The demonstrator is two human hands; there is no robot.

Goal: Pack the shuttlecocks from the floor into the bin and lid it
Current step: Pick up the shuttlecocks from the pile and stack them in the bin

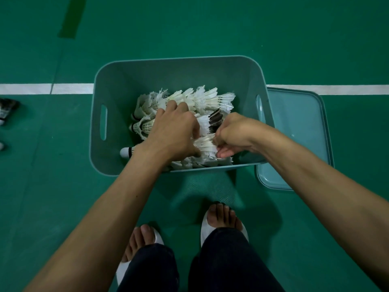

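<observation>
The bin [117,85] stands on the floor [189,28] with a heap of shuttlecocks [202,100] across its bottom, mostly white with one dark among them. Both hands are inside. The left hand [174,133] lies palm-down on the heap, fingers bent into the feathers; whether it grips any I cannot tell. The right hand [233,133] is curled, pinching a white shuttlecock [205,145]. The lid [299,131] lies flat just right of the bin. Loose shuttlecocks [6,110] lie on the floor at the left edge, well apart from the bin.
</observation>
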